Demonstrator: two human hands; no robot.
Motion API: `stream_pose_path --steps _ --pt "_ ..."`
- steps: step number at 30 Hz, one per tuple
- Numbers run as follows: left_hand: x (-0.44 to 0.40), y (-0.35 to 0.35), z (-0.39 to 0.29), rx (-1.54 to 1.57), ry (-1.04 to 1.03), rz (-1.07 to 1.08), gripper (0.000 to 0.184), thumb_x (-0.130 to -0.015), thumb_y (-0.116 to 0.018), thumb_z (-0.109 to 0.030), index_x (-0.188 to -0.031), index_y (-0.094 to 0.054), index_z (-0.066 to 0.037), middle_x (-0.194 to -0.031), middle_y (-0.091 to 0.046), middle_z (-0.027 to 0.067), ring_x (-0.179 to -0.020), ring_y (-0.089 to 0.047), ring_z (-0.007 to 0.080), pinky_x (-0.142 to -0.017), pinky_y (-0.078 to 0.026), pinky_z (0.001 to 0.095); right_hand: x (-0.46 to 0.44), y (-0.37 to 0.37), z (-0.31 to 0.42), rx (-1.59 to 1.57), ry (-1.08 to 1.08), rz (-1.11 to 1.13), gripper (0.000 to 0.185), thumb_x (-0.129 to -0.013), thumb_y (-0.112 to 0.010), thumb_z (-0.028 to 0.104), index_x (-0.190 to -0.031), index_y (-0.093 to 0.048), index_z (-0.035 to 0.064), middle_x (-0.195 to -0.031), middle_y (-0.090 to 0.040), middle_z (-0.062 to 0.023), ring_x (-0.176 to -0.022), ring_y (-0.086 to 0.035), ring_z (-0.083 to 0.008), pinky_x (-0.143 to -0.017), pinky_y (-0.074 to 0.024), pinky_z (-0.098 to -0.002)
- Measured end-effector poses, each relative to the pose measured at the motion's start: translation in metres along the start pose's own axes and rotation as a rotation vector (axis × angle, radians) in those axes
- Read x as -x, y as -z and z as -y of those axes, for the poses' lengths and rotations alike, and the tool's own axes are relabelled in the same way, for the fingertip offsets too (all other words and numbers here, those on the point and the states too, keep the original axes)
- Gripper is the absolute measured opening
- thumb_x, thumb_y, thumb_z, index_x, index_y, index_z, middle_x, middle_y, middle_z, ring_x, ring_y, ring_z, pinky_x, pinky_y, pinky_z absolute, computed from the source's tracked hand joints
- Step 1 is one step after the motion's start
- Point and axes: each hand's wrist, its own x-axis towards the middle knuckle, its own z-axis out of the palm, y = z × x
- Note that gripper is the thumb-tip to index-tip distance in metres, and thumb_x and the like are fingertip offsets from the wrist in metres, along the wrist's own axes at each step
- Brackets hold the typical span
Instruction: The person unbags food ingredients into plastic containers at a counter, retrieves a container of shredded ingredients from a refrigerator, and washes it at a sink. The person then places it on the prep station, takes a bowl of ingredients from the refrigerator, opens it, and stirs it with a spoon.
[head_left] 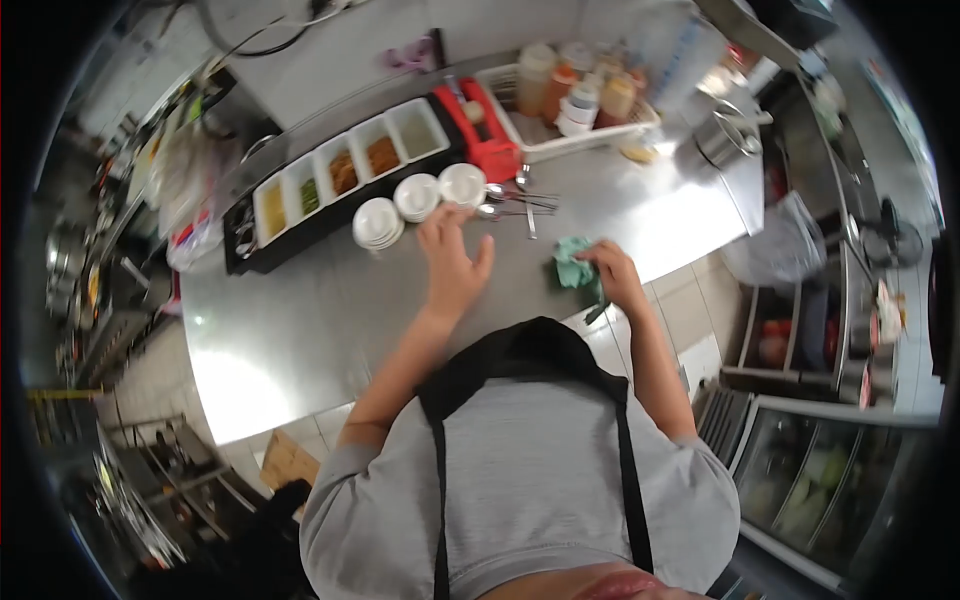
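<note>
My left hand (455,262) reaches over the steel counter, its fingertips at the near edge of the small white dishes. The dishes stand in three stacks: a left one (378,224), a middle one (416,196) and a right one (462,185). My left thumb is spread away from the fingers, and no object shows in that hand. My right hand (615,272) has its fingers closed on a crumpled green cloth (573,264) near the counter's front edge. Several spoons (520,200) lie to the right of the dishes.
Behind the dishes is a black holder (290,238) with white food tubs. A white basket (590,143) of sauce bottles stands at the back, beside a red object (490,150). A metal pot (722,140) is on the right of the steel counter (300,320).
</note>
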Motion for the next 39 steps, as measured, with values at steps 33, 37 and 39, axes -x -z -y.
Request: stream_pose_path --steps 33,37,39 --pt "-0.134 -0.016 0.111 -0.740 -0.014 0.521 0.016 -0.085 -0.056 -0.028 -0.090 -0.065 -0.016 -0.094 -0.063 0.0003 -0.104 -0.055 0.0197 -0.101 -0.014 0.0664 -0.007 0.204 -0.119 0.279 -0.380 -0.738 0.038 -0.080 -0.068 0.032 -0.111 -0.061 0.0103 -0.106 -0.055 -0.0123 -0.093 -0.057 -0.0237 -0.079 -0.0463 -0.0342" --pt "-0.142 -0.010 0.108 -0.741 -0.228 0.165 0.013 -0.090 -0.048 -0.020 -0.089 -0.058 -0.010 -0.079 -0.063 0.0070 -0.081 -0.061 0.0251 -0.100 -0.023 0.0592 0.118 0.234 -0.138 0.427 -0.508 -0.881 0.034 -0.080 -0.067 0.027 -0.107 -0.061 0.0078 -0.102 -0.055 -0.0134 -0.088 -0.057 -0.0246 -0.078 -0.0467 -0.0346" --pt "-0.146 -0.004 0.106 -0.792 -0.350 0.033 0.015 -0.090 -0.046 -0.017 -0.090 -0.058 -0.009 -0.084 -0.062 0.0082 -0.084 -0.060 0.0261 -0.098 -0.027 0.0568 0.185 0.241 -0.133 0.447 -0.634 -0.964 0.034 -0.080 -0.067 0.027 -0.106 -0.063 0.0056 -0.101 -0.056 -0.0126 -0.087 -0.057 -0.0233 -0.078 -0.0465 -0.0337"
